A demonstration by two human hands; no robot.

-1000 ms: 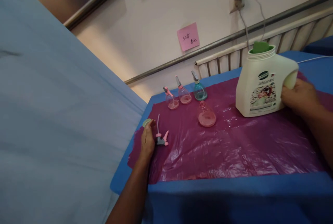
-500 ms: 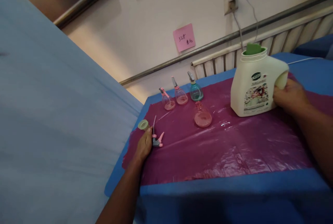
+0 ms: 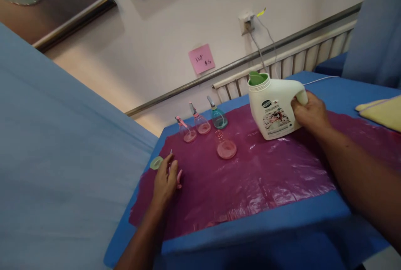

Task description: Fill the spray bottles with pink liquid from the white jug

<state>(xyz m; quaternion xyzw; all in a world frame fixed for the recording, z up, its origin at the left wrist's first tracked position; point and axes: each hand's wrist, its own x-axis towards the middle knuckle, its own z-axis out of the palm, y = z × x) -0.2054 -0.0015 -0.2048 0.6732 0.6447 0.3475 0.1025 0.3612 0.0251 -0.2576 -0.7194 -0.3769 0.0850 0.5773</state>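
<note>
My right hand (image 3: 311, 113) is wrapped round the handle of a cream detergent jug (image 3: 275, 113), which tilts a little to the left with its green-lined mouth uncovered. Over on the left, my left hand (image 3: 166, 178) has its fingers apart above a pink-and-grey spray head (image 3: 179, 178), which it mostly hides. A pale green cap (image 3: 156, 162) lies just beyond those fingers. Between my hands stands a spray bottle without its top (image 3: 226, 149), with pink liquid in it. Behind it are two clear bottles with pink-and-grey sprayers (image 3: 189, 135) and a teal spray bottle (image 3: 219, 120).
Shiny purple plastic sheeting (image 3: 250, 182) covers much of the blue table (image 3: 316, 82). A yellow cloth (image 3: 382, 113) lies at the right. A blue curtain (image 3: 62, 157) hangs close on the left. Behind the table are a radiator (image 3: 288, 61), a wall pipe and a plugged-in cable.
My left hand has come off the green cap, which stays on the sheet, and has shifted over the spray head. The jug has tipped slightly leftward. The camera view has turned right.
</note>
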